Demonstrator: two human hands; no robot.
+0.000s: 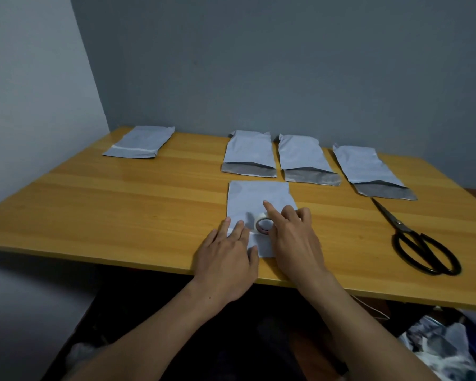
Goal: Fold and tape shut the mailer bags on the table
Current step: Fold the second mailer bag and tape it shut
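Note:
A pale grey mailer bag (254,198) lies flat near the front edge of the wooden table (121,204). My left hand (227,262) presses its near left part with straight fingers. A small roll of clear tape (263,226) stands on the bag. My right hand (293,235) holds the roll, index finger stretched out over it, other fingers curled beside it. Three open mailer bags (249,154) (302,160) (366,169) lie in a row behind, dark insides showing. One taped bag (142,141) lies at the far left.
Black scissors (421,246) lie on the table at the right, blades pointing away. Grey walls close off the back and left. Crumpled plastic and cloth (445,350) lie on the floor at the lower right.

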